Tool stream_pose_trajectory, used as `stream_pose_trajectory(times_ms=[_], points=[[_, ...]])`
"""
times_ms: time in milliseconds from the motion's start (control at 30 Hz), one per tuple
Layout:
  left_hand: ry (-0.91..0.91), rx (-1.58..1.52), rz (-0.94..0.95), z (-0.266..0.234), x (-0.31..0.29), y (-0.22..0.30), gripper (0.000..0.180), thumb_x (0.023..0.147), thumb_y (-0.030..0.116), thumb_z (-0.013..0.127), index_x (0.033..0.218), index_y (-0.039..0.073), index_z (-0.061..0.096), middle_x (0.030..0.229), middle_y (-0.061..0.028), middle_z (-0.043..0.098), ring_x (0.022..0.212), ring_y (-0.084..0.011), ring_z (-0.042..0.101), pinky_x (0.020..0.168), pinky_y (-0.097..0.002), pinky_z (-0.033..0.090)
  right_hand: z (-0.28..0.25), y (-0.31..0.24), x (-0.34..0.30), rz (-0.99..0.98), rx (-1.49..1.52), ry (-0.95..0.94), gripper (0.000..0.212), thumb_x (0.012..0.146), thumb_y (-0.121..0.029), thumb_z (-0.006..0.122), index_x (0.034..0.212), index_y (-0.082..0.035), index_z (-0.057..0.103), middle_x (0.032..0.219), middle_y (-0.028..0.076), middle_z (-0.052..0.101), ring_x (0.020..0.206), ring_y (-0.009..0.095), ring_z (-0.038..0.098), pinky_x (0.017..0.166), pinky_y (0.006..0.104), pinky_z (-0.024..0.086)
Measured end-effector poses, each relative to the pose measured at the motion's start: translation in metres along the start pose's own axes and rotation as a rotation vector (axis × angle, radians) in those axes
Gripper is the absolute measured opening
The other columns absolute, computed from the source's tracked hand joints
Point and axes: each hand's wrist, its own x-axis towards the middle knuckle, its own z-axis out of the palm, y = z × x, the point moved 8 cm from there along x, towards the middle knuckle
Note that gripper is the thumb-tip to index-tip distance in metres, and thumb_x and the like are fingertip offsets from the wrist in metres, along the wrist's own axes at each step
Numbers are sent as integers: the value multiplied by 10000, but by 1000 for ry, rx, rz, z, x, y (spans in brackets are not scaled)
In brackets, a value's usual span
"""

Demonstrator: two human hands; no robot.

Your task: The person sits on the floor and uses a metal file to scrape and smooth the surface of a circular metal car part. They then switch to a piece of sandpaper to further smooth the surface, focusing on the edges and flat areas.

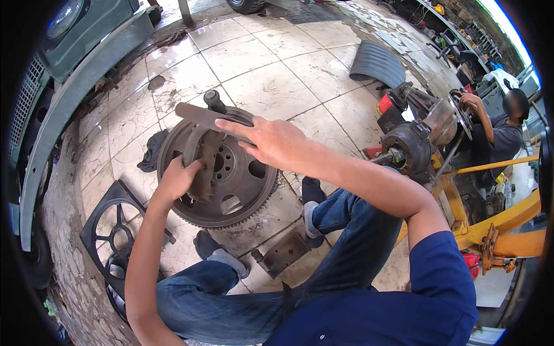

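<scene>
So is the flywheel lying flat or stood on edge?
Flat. The flywheel lies face up on the tiled floor, its ring of teeth showing around the near rim, with the left hand resting on it.
</scene>
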Motion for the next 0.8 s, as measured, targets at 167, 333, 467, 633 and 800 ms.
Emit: stream_pose_trajectory(times_ms=[167, 333, 467, 633, 800], points=[[-16, 53, 22, 5, -6, 10, 490, 907, 367, 642, 1107, -80, 673, 951, -181, 722, 870, -259, 692, 826, -365, 507, 9, -16, -11, -5, 40, -89, 661, 981, -246, 610, 1556, -372, 311, 810, 170, 603, 621, 330, 658, 582, 439, 579], [-23, 8, 1, 4, -1, 1, 498, 911, 371, 649, 1120, -81, 669, 964, -171, 721, 874, -241, 686, 829, -361, 504, 9, -5, -7, -19, 36, -84, 688, 980, -245, 617, 1565, -379, 281, 805, 168, 603, 609, 324, 650, 574, 420, 580], [-32, 31, 8, 2, 1, -4, 497, 912, 374, 647, 1111, -80, 669, 968, -173, 721, 872, -245, 685, 826, -363, 504, 10, -10, -9, -79, -6, -2, 691, 974, -250, 625, 1564, -380, 288, 797, 172, 596, 554, 281, 636, 483, 379, 556], [-8, 82, 12, 3, -7, 12, 493, 908, 362, 640, 1105, -90, 663, 956, -179, 720, 861, -256, 689, 822, -366, 504, 11, -11, -8, -36, -131, -26, 684, 966, -237, 627, 1559, -366, 311, 786, 160, 584, 521, 260, 626, 453, 368, 545], [-26, 109, 2, 3, -3, 11, 491, 902, 350, 638, 1111, -94, 658, 949, -180, 719, 857, -260, 690, 817, -368, 505, 6, 2, -3, -60, -46, 0, 678, 977, -233, 603, 1568, -349, 293, 808, 168, 588, 550, 278, 634, 485, 391, 560]])
